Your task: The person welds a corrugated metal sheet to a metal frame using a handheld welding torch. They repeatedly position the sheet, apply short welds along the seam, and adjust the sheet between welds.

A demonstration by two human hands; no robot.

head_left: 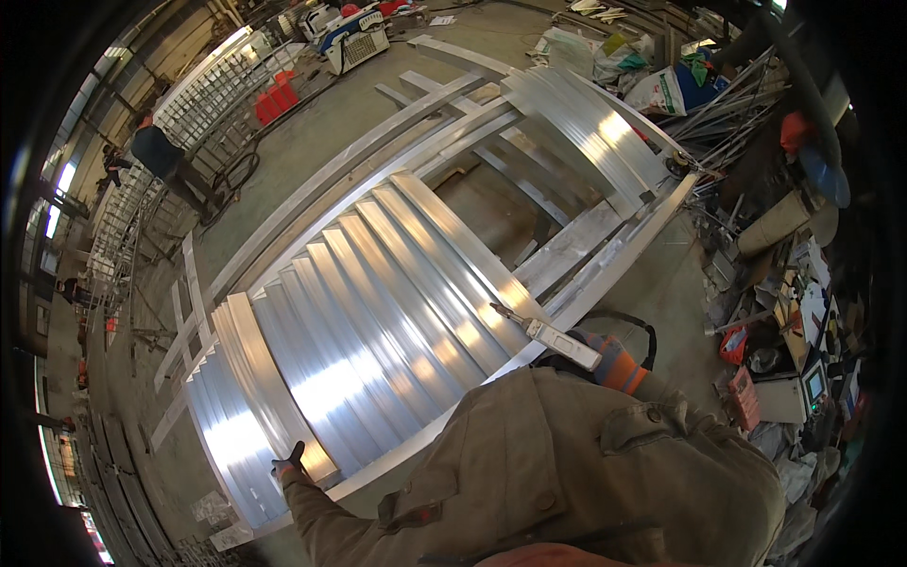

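Observation:
My left hand (288, 463), in a dark glove, rests at the near end of a raised metal strip (274, 387) on the left. Its thumb and a finger stand apart, and nothing shows between them. In an orange and grey glove, my right hand (614, 364) is closed on a white welding gun (565, 345). The gun's narrow metal tip points up and left, over the near right edge of the ribbed metal sheets (378, 321). Part of the right-hand grip is hidden behind the gun and my sleeve.
A long metal frame (557, 265) carries the sheets, with another ribbed stack (586, 132) at its far end. A black cable (647, 331) loops beside my right hand. Scrap and bags (661, 92) line the right. A person (165, 156) stands far left near red boxes (276, 97).

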